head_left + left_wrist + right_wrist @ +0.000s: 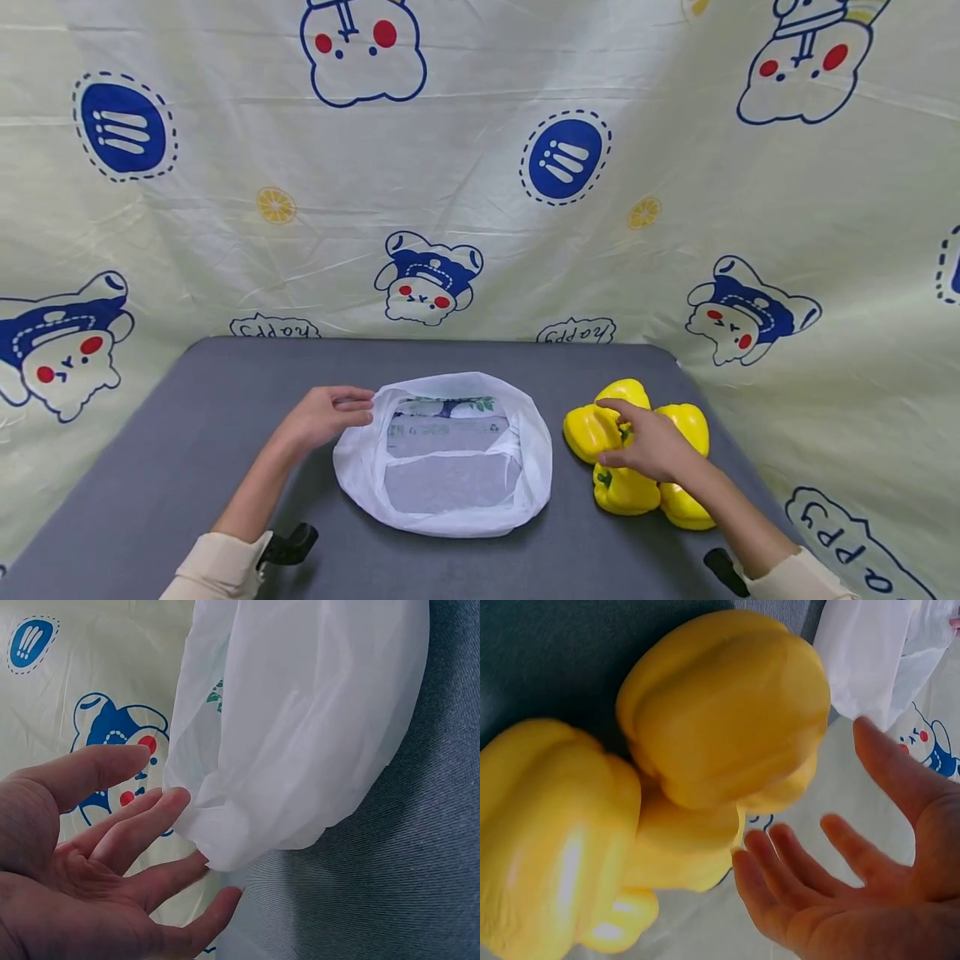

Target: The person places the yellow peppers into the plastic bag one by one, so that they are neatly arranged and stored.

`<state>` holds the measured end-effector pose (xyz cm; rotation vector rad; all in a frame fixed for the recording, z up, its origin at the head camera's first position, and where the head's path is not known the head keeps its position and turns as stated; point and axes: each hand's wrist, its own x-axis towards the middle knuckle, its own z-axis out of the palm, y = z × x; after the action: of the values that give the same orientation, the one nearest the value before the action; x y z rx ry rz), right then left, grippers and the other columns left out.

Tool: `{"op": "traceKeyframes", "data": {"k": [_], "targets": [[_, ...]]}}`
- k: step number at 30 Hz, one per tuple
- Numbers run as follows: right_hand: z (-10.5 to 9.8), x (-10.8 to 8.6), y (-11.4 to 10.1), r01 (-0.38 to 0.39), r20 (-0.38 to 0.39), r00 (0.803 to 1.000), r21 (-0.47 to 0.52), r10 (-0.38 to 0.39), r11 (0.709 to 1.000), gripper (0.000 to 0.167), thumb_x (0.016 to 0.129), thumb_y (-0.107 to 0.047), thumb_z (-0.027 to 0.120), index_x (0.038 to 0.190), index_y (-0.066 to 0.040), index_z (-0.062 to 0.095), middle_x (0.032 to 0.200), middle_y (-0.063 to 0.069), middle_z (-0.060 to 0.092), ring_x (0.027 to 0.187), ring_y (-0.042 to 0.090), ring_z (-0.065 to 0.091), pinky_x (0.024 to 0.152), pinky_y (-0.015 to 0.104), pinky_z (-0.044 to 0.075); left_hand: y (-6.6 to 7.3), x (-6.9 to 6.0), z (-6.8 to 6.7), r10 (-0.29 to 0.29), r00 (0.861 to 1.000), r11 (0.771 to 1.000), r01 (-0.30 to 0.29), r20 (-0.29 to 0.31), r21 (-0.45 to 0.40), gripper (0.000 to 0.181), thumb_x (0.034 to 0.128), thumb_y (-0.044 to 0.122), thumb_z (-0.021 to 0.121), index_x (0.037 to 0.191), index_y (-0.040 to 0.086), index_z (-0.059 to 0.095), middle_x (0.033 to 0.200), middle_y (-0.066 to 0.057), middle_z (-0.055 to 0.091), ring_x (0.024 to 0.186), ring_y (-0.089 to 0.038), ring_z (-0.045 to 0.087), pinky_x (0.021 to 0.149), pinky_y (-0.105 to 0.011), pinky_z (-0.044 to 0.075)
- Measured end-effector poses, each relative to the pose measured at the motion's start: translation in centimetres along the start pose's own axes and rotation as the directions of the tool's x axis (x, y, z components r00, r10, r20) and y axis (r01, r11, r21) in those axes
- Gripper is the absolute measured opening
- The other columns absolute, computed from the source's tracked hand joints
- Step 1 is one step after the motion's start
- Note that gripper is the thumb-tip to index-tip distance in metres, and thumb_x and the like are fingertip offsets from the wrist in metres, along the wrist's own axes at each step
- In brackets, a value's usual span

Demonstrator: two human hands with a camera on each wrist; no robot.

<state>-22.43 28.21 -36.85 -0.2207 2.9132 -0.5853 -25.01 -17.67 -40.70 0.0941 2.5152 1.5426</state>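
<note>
A white plastic bag sits on the table with its mouth spread wide and facing up. Beside its left rim is my left hand, fingers extended; in the left wrist view the fingertips meet the edge of the bag, the thumb apart from it. Several yellow bell peppers are bunched together to the right of the bag. Over them hovers my right hand, thumb and fingers spread, holding nothing. The right wrist view has the hand beside a large pepper, with a gap at the thumb.
The grey table extends around the bag and peppers. Behind it hangs a pale curtain printed with cartoon bears and blue badges. A dark wrist mount is at the left cuff, another near the right cuff.
</note>
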Motion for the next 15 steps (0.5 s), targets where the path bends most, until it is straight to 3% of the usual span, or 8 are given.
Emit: {"op": "traceKeyframes", "data": {"k": [5,15], "targets": [[-0.8,-0.3,0.4,0.002,0.082,0.997,-0.02,-0.001,1.0,0.085,0.073,-0.028,0.09,0.147,-0.013,0.051,0.137,0.03,0.058,0.118,0.047,0.058,0.092,0.061,0.051,-0.1,0.0,-0.2,0.01,1.0,1.0,-0.01,0.013,-0.013,0.05,0.0932,0.011,0.069,0.139,-0.004,0.057,0.132,-0.022,0.066,0.131,-0.039,0.057,0.107,-0.055,0.044],[-1.1,-1.0,1.3,0.027,0.174,0.984,0.002,-0.027,1.0,0.081,0.066,-0.015,0.093,0.139,-0.019,0.058,0.134,0.021,0.06,0.116,0.04,0.059,0.093,0.06,0.051,-0.6,0.1,0.2,-0.022,1.0,0.999,0.022,-0.013,-0.032,0.046,0.0914,0.006,0.068,0.136,-0.002,0.061,0.13,-0.018,0.069,0.134,-0.038,0.055,0.11,-0.058,0.04]]}}
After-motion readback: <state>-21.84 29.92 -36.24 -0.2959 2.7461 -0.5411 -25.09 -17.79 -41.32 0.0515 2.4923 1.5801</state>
